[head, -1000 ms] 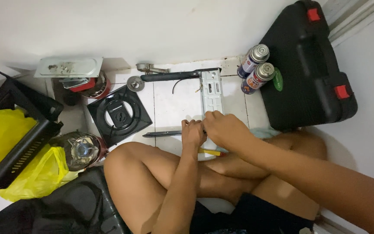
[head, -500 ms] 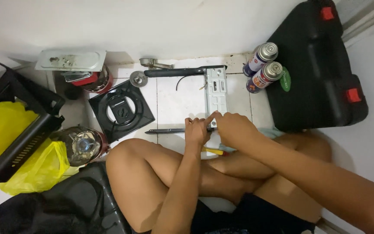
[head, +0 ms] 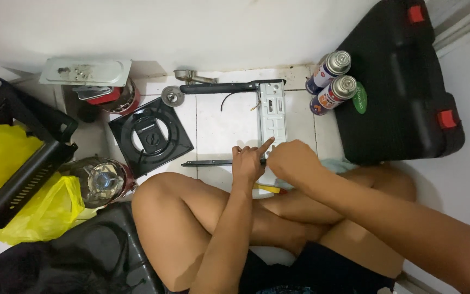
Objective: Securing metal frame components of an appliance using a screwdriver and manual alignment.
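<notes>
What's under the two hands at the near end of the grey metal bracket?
Under the left hand and right hand: the grey metal bracket, a thin black bar, a yellow tool tip. Whatever the fingers pinch is covered.

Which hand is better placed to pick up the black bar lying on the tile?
Left, probably. The left hand sits right at the black bar, one finger pointing onto the grey metal bracket. The right hand is beside it, further from the bar's free length.

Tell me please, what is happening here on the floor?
A person sits cross-legged on the tiled floor. The left hand and right hand meet at the near end of a grey metal bracket, index finger pointing along it. A black square burner plate, two spray cans and a black case lie around.
</notes>
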